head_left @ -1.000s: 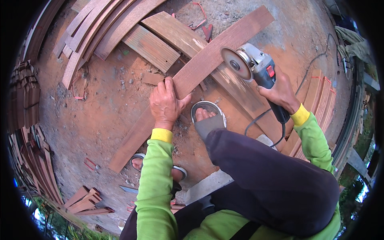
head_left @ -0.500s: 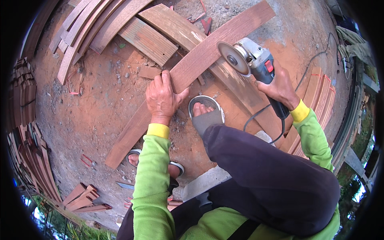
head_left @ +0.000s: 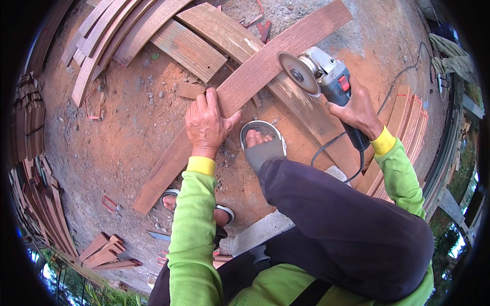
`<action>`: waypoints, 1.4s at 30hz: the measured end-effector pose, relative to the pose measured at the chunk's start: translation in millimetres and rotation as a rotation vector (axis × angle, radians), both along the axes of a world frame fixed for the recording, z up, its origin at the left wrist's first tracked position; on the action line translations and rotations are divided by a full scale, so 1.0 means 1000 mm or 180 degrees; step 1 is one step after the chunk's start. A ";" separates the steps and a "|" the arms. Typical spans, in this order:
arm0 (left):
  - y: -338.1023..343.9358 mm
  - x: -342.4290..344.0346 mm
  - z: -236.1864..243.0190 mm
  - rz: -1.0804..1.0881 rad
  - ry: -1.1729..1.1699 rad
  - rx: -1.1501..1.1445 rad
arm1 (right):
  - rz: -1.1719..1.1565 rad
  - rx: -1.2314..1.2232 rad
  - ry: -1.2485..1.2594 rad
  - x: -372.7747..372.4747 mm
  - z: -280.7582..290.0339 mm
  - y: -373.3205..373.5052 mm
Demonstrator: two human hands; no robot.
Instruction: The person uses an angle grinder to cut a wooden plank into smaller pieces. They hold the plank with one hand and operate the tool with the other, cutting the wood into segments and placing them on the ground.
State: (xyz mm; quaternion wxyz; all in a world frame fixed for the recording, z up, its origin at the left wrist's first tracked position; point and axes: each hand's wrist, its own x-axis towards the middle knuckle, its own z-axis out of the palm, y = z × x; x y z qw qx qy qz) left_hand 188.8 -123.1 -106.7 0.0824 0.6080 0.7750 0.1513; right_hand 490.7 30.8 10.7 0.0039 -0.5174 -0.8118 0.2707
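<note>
Grinding the edge of a curved board

My left hand (head_left: 206, 122) is clamped over the board (head_left: 245, 94), which runs from 7 to 1 o'clock across the dirt, my sandal (head_left: 263, 145) just beside it. My right hand (head_left: 357, 109) is wrapped tight around the grinder (head_left: 321, 74), its disc (head_left: 292, 72) at the board's edge. I'd keep the disc flat, the pressure light and the cord (head_left: 334, 148) behind.

Long curved plank (head_left: 265, 66): reddish-brown wood, matt, fine grain, sanded-looking. Grinder (head_left: 326, 76): dull grey metal head, dark plastic body, flat metallic disc (slightly shiny). Ground (head_left: 117, 132): rough packed dirt, reddish dust, small stones. Stacked boards (head_left: 189, 48): raw wood, one ribbed. Sleeve (head_left: 191, 229): bright green knit cloth, yellow cuff. Sandal (head_left: 263, 148): grey rubbery, matt.
</note>
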 end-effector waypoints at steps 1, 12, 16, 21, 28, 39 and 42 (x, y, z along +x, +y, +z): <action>0.000 0.000 0.000 -0.0003 0.0007 -0.0009 | 0.0004 -0.0004 0.0000 0.000 0.000 0.000; 0.000 -0.001 0.000 -0.0008 0.0015 -0.0073 | -0.0029 -0.0050 -0.0040 -0.002 0.002 0.000; 0.000 0.000 0.000 -0.0001 0.0010 -0.0039 | -0.0032 -0.0061 -0.0056 -0.005 0.005 0.000; 0.000 -0.001 0.000 -0.0010 0.0016 -0.0012 | -0.0007 -0.0041 -0.0011 -0.005 0.003 0.000; 0.000 0.000 0.001 -0.0019 0.0020 -0.0072 | -0.0004 -0.0047 -0.0010 -0.003 0.002 0.000; 0.000 -0.001 0.001 -0.0022 0.0044 -0.0069 | 0.0025 -0.0048 0.0067 -0.001 -0.001 0.002; 0.000 -0.001 0.001 -0.0020 0.0049 -0.0076 | 0.0009 -0.0064 -0.0002 -0.002 -0.001 0.002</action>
